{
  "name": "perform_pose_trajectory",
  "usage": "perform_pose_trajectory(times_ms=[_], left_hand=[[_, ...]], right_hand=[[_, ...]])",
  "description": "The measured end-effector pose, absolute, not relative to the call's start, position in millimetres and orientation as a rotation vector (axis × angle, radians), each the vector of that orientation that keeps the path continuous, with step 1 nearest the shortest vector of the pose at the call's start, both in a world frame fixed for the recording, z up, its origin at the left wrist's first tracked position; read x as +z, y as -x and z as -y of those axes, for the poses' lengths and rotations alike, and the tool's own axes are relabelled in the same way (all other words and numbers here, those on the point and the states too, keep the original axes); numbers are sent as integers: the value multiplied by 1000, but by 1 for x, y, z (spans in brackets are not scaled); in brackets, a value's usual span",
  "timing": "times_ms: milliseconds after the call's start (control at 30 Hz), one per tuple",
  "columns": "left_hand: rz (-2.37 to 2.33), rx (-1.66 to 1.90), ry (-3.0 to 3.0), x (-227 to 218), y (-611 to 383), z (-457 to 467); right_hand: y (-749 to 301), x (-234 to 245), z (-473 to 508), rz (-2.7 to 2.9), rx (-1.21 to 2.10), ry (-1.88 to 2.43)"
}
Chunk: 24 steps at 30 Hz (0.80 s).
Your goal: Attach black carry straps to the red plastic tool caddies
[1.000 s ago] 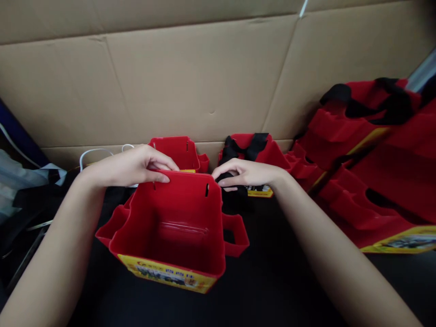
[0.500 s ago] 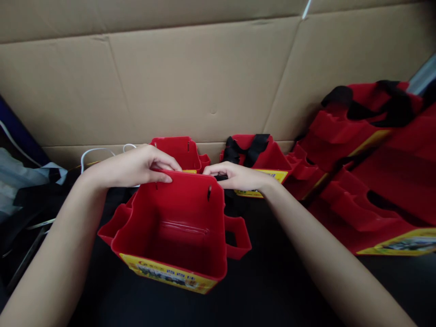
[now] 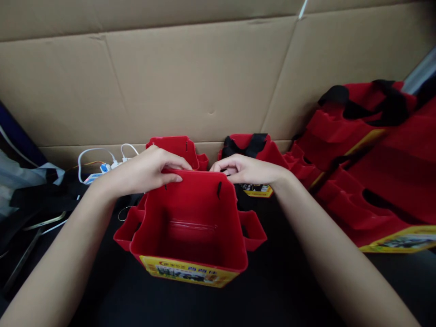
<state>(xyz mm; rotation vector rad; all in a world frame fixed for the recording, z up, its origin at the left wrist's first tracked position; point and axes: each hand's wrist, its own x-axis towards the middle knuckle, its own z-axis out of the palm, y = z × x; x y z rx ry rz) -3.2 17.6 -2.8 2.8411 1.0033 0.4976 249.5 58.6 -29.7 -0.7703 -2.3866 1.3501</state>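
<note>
A red plastic bin (image 3: 190, 218) with side loops and a yellow printed label (image 3: 189, 272) faces me, its open top toward me. My left hand (image 3: 160, 170) is closed over the top edge of its tall back panel, thumb in front and fingers behind. My right hand (image 3: 243, 170) is behind the panel's right corner, beside a slot (image 3: 219, 189) with something black in it. Its fingers are pinched on a black strap (image 3: 243, 200), of which only bits show; the fingertips are partly hidden by the panel.
Behind stand another red bin (image 3: 170, 145) and one with a black strap looped through it (image 3: 277, 152). More red bins (image 3: 361, 131) are stacked on the right. White cables (image 3: 97, 150), plugs and scissors (image 3: 22, 261) lie on the left. A cardboard wall (image 3: 190, 77) closes off the back.
The bin has shifted right and turned a little to face me more squarely, both hands moving with it. More black shows in the right slot.
</note>
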Motion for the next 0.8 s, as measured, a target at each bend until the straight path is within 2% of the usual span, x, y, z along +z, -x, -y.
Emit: perform_pose_trajectory(times_ms=[200,267,467,633,800], left_hand=[[-1092,580,-3001,-6,-7,-9],[-993,611,-3108,-10,-16,-4],[-644,418,-3277,-18,-38,-8],[-676,513,-3366,-16,-51,-18],[-622,634,-3358,-18,-55,-16]], right_hand=[[-250,-28,-58,2370,1334,769],[-251,-27,-58,2374,1332,751],[-259,-27,-59,2376,1401,710],[-270,-30,-61,2283,1477,699],[-265,-22,-55,2338,1410,650]])
